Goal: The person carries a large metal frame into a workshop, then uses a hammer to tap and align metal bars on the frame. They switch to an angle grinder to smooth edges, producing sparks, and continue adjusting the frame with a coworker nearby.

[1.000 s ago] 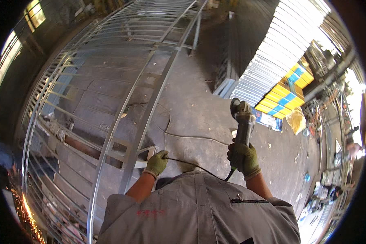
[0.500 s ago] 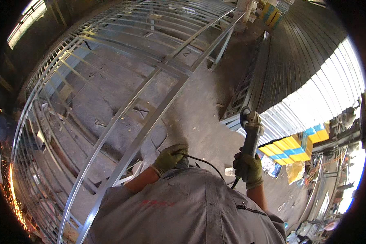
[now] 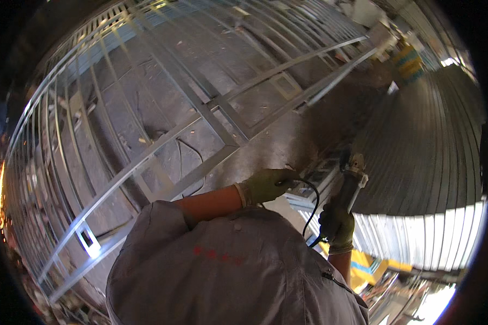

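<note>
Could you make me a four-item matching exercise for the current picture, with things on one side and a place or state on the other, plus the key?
Things:
1. Angle grinder
2. Black cord
3. Sparks
4. Jacket

Places or states:
A. At the picture's far left
B. Grey, with red markings
C. Gripped in the right hand
D. Held in the left hand, looping toward the right

Pairs: 1-C, 2-D, 3-A, 4-B

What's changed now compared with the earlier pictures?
The view swung left, so the metal frame now crosses in front and the ridged sheets have slid down the right side. The left hand moved forward and right, nearer the grinder. Nothing was taken up or let go: it still holds the cord, the right hand the grinder. Sparks still fly at far left.
</note>
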`<act>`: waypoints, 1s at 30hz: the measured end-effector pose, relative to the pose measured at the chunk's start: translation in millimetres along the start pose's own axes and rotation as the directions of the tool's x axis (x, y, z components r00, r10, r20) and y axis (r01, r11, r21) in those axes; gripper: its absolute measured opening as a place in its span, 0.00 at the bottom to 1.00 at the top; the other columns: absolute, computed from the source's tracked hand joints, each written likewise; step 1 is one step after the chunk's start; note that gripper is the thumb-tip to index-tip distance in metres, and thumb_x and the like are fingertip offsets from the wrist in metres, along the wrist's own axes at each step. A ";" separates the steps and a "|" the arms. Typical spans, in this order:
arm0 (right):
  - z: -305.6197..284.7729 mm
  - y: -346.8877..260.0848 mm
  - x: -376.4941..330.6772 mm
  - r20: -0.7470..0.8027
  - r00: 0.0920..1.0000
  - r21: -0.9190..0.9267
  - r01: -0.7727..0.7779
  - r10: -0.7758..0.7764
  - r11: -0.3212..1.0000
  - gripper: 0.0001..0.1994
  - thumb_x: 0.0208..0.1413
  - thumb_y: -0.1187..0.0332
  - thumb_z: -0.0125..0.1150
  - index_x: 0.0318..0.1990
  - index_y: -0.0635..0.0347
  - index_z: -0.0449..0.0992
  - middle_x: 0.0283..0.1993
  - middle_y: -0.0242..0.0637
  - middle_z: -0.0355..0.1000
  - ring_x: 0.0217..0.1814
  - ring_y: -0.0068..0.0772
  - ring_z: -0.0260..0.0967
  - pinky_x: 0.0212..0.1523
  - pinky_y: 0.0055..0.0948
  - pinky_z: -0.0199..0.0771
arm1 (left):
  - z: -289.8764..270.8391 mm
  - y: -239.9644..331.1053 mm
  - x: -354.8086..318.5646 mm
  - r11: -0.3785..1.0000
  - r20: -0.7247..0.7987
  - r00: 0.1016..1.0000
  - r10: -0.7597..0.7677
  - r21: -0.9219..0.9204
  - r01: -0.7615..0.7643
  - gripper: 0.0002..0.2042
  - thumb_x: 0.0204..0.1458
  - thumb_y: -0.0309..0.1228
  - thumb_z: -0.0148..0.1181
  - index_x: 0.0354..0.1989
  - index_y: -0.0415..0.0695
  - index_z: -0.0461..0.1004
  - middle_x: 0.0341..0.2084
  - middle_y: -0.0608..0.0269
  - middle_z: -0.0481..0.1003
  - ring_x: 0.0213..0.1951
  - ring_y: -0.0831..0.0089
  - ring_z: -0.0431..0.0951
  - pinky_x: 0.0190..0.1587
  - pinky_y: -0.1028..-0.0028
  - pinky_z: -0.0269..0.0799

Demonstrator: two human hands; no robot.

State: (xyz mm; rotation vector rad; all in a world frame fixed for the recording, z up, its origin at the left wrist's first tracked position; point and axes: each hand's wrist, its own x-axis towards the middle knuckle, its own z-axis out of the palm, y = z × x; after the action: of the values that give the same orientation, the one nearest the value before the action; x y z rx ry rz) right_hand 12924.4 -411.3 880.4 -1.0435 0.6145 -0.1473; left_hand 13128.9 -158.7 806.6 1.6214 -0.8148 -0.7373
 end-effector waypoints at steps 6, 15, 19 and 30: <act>-31.8 -103.6 195.7 0.268 0.960 -0.332 0.012 0.082 0.943 0.22 0.64 0.57 0.70 0.60 0.59 0.79 0.39 0.37 0.81 0.33 0.34 0.79 0.29 0.32 0.79 | 7.1 -68.7 52.2 0.910 -0.241 0.941 -0.239 0.283 0.303 0.26 0.67 0.39 0.63 0.70 0.38 0.75 0.52 0.49 0.87 0.55 0.52 0.87 0.61 0.58 0.80; 79.6 -143.1 350.0 0.448 0.842 -0.501 -0.042 0.300 0.864 0.19 0.61 0.67 0.74 0.57 0.64 0.79 0.41 0.42 0.83 0.34 0.34 0.81 0.29 0.33 0.81 | 12.2 -77.0 88.6 0.915 -0.543 0.745 -0.387 -0.325 0.239 0.29 0.67 0.37 0.68 0.73 0.36 0.72 0.62 0.50 0.83 0.65 0.63 0.82 0.68 0.63 0.77; 143.7 -143.2 410.2 0.491 0.737 -0.641 -0.056 0.465 0.766 0.20 0.62 0.68 0.74 0.59 0.65 0.78 0.43 0.43 0.84 0.36 0.36 0.83 0.32 0.32 0.83 | -16.7 -54.9 168.9 0.853 -0.577 0.757 -0.306 -0.519 -0.051 0.29 0.69 0.37 0.68 0.74 0.35 0.71 0.69 0.48 0.77 0.69 0.65 0.78 0.71 0.63 0.74; 243.0 -185.6 493.3 0.720 0.143 -0.681 0.336 0.679 0.651 0.20 0.61 0.75 0.71 0.60 0.69 0.80 0.51 0.37 0.84 0.51 0.31 0.83 0.54 0.33 0.85 | -80.4 55.7 321.3 0.408 -0.798 0.433 -0.419 -0.592 -0.696 0.36 0.64 0.57 0.73 0.68 0.38 0.75 0.52 0.55 0.84 0.50 0.65 0.85 0.51 0.62 0.83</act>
State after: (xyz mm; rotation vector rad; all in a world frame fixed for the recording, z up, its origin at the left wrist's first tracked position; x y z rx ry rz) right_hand 13493.7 -516.0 922.8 -1.5432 -0.5898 1.1774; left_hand 13369.2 -386.7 861.8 0.5712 0.3226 0.0563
